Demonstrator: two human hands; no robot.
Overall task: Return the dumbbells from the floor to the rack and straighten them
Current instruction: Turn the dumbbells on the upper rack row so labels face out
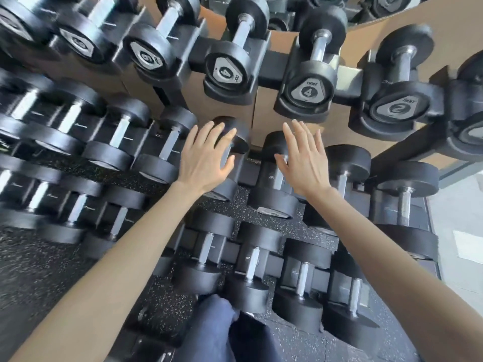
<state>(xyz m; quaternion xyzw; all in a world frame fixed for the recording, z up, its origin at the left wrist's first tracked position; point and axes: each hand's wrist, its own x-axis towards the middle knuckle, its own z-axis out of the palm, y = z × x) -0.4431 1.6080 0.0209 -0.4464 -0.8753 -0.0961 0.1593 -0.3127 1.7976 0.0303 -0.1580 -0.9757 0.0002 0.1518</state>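
Left hand (202, 160) and right hand (307, 163) hover flat over the middle tier of the rack (270, 74), fingers straight and spread, neither one gripping anything. Whether the fingertips actually touch rubber cannot be told.

The left dumbbell (222, 190) lies directly beneath the left palm, its long axis running 12 to 6 o'clock. The far head shows past the fingertips and the near head pokes out under the wrist.

The right dumbbell (273, 201) lies on the same 12-to-6 line but sits at 9 o'clock of the right palm, with only the thumb reaching over its handle. That hand would likely need to shift inward to close on the bar.

Each hand is nearer its own dumbbell, and the two lie side by side, just apart.

A neighbouring dumbbell (349, 159) crowds the right hand at 3 o'clock. The top-tier dumbbells (309, 90), marked 4, overhang at 12 o'clock — limiting any upward lift. The lower-tier dumbbells (251, 267) sit at 6 o'clock, above the speckled floor (39, 257), where no loose dumbbell is clearly visible.
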